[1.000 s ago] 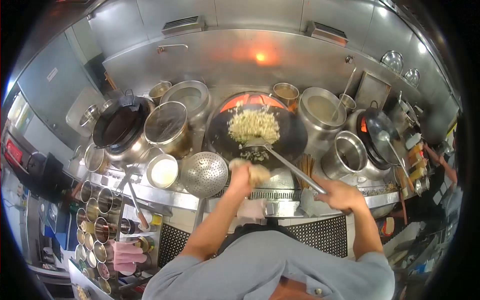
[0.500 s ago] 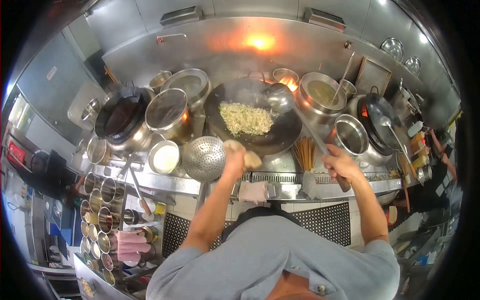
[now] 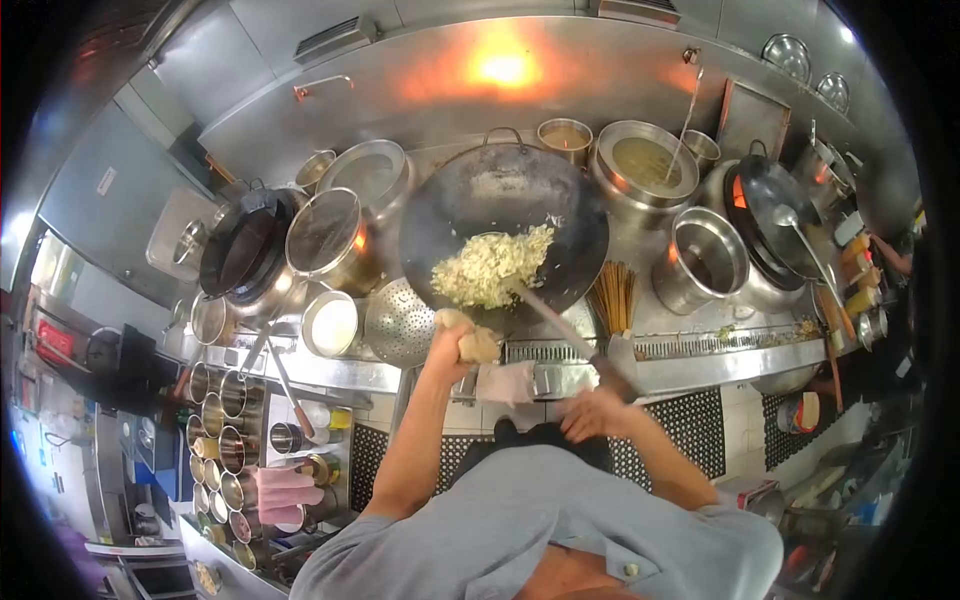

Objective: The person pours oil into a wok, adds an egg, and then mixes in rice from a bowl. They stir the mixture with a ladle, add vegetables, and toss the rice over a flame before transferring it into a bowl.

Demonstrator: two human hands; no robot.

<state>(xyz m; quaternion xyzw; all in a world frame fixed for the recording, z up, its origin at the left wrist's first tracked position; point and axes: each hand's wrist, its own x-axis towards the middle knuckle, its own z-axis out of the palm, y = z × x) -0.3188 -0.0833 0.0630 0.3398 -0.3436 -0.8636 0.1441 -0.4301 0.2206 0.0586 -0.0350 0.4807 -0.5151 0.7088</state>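
Note:
My left hand (image 3: 452, 345) is closed round a tan folded cloth (image 3: 479, 346) at the near-left rim of a large black wok (image 3: 580, 215). Chopped pale yellow-green food (image 3: 490, 268) lies in the wok's lower middle. A long-handled ladle (image 3: 560, 322) slants into the food, and the food hides its bowl. Its dark wooden handle end is just above my right hand (image 3: 598, 412), which is blurred; whether the fingers grip the handle cannot be made out.
A perforated strainer (image 3: 395, 325) and a bowl of white contents (image 3: 331, 323) stand left of the wok. Bamboo sticks (image 3: 614, 300) and a steel pot (image 3: 700, 262) are at the right. Metal containers (image 3: 238, 395) crowd the lower left. Part of another person's arm (image 3: 890, 256) shows far right.
My right hand has moved down and left, and the ladle has swung from the wok's upper right into the food. The wok sits tilted differently, and the flames behind it are out of view.

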